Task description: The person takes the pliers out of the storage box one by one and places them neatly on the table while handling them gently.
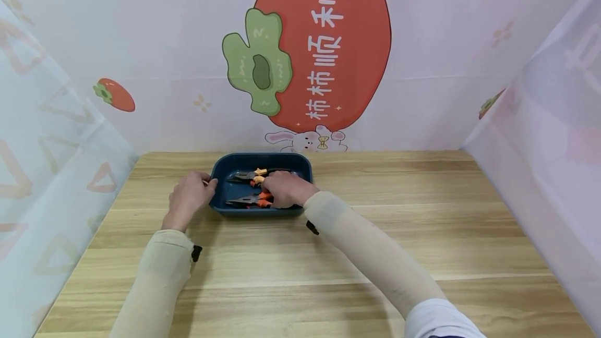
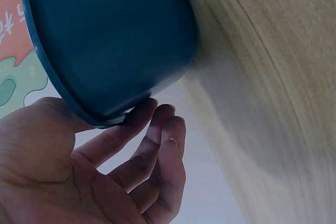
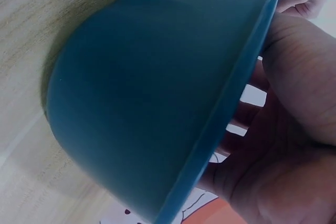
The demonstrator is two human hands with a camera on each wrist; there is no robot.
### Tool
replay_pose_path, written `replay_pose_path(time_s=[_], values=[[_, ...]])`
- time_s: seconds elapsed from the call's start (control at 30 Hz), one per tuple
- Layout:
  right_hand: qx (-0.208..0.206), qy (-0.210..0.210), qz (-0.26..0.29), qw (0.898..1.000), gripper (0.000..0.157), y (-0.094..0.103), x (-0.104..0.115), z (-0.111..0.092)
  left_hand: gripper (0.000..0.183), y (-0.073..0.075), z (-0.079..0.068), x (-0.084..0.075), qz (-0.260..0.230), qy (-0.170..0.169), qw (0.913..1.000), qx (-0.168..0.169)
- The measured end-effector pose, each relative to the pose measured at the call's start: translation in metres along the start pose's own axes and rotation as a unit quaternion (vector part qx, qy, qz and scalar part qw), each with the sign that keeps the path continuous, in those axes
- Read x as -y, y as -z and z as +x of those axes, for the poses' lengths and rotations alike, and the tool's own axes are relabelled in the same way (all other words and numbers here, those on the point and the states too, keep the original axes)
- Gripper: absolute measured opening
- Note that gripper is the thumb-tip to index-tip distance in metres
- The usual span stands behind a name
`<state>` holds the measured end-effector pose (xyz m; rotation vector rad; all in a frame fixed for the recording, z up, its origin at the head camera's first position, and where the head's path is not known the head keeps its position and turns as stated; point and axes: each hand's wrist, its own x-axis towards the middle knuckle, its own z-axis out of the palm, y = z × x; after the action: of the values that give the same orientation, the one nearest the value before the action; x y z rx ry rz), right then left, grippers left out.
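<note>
A dark blue plastic bin (image 1: 260, 213) stands on the wooden table with several pliers in it. At its left end my left hand (image 1: 190, 194) pinches the rim between thumb and index finger; the left wrist view shows the other fingers curled beside the wall. My right hand (image 1: 287, 189) reaches over the right side into the bin, above the handles of the tools. Pliers with orange handles (image 1: 251, 201) lie near the front wall. Behind them are pliers with yellow-orange handles (image 1: 245, 176). The right fingertips are hidden by the bin wall, so their hold is unclear.
The wooden table (image 1: 375, 254) stretches in front of the bin and to its right. A printed cloth backdrop (image 1: 422, 108) rises right behind the bin, and cloth walls (image 1: 42, 134) stand at both sides.
</note>
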<state>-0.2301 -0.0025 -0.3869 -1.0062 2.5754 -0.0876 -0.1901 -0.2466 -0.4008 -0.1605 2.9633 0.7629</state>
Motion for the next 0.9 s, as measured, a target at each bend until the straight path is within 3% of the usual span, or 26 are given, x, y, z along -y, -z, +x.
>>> replay_pose_path(time_s=[0.43,0.67,0.9], values=[[-0.01,-0.004,-0.016,1.0,0.026,0.0,0.0,-0.004,0.043,-0.001,-0.001,0.001,-0.004,0.004,1.0,0.005],[-0.036,0.001,-0.053,0.998,0.036,0.0,-0.003,-0.005,0.043,-0.001,-0.001,0.001,-0.004,0.006,0.9999,0.007],[-0.058,0.006,-0.042,0.997,0.047,0.008,-0.006,-0.011,0.046,-0.001,-0.001,0.001,-0.006,0.005,0.9999,0.008]])
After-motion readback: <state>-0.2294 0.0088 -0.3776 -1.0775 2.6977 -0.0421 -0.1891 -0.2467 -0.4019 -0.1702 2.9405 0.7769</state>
